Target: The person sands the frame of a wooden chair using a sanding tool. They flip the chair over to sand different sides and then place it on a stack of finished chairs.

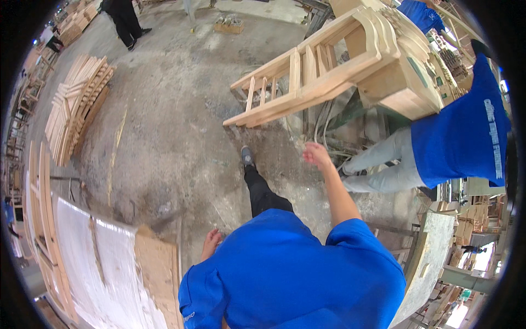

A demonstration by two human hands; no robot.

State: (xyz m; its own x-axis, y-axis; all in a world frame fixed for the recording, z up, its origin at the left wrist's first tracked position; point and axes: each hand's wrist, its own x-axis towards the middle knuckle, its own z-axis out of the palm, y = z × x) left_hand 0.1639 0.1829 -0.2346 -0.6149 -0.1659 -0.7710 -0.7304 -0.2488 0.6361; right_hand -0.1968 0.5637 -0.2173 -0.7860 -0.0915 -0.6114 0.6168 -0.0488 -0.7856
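Observation:
My right hand (316,155) is out in front of me over the floor, fingers loosely bent and slightly apart, with no object visible in it. It is nearest to the long wooden ladder-like frames (298,98) but does not touch them. Low at my left side, my left hand (211,240) shows only in part beside my blue shirt; its fingers look loosely apart and I see nothing in them. One of my feet, in a grey shoe (247,156), is stretched forward on the concrete floor (181,137).
A person in a blue shirt (460,137) stands close on my right by stacked wooden parts (405,82). At the left are a pile of wooden strips (74,109) and a plastic-wrapped stack (104,263). A board-topped table (430,257) is at the right; a small box (229,25) lies far ahead.

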